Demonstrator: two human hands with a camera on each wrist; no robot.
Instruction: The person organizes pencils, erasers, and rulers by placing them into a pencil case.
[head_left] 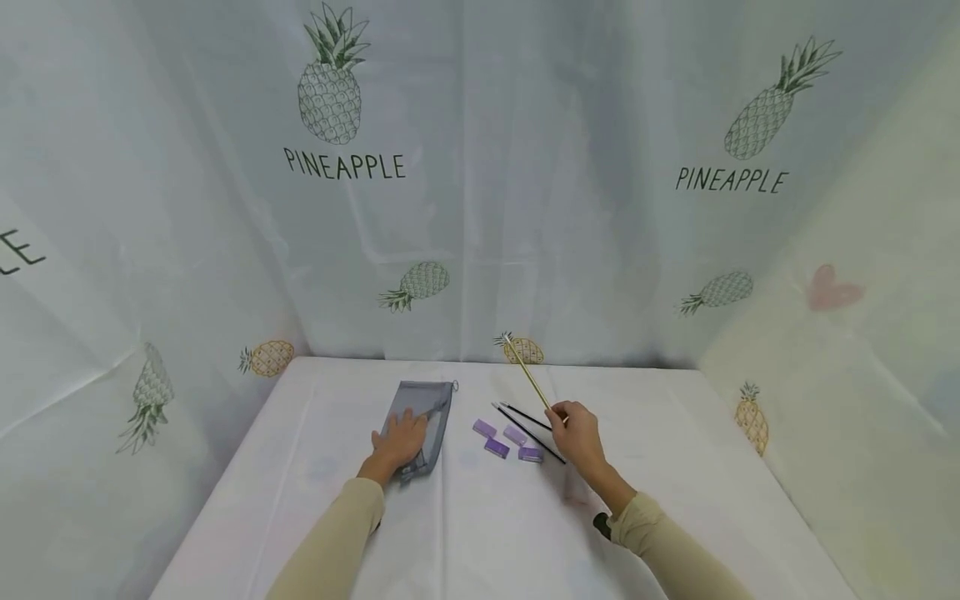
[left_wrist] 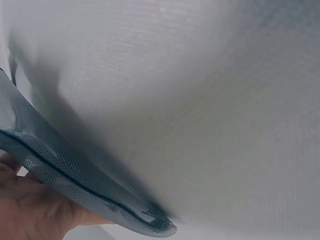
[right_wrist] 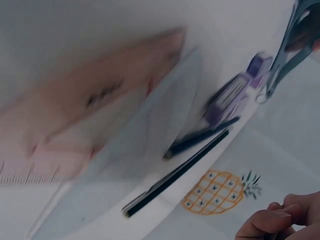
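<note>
1. Left, from where I stand: the left hand (head_left: 403,440) lies over the grey mesh pouch (head_left: 422,397), fingers spread rather than curled. Pouch flat on the table, directly under palm and fingers; a ring sits at its far right corner. Fingertip pressure: cannot tell. Step in hand, I'd judge: bracing the pouch while the other hand manages a stick. Best done with light, broad pressure, so the mesh doesn't bunch or skid.

2. Middle, between the hands: four small purple blocks (head_left: 497,448), loosely grouped, nearer the right hand than the pouch. Two dark pencils (head_left: 536,436) lie slantwise just beside them, ends close to the right hand.

3. Right: the right hand (head_left: 577,433) pinches a gold stick (head_left: 528,375) near its lower end. Most of the stick juts beyond the fingertips, away and leftward, well apart from the pouch. Height above the table: unclear. A grip closer to mid-length would likely steer better; a swing low could knock pencils or blocks.

4. Right wrist view: a pink ruler (right_wrist: 100,95) and a clear plastic piece (right_wrist: 165,107), blurred, worth giving the sleeve some clearance.
</note>
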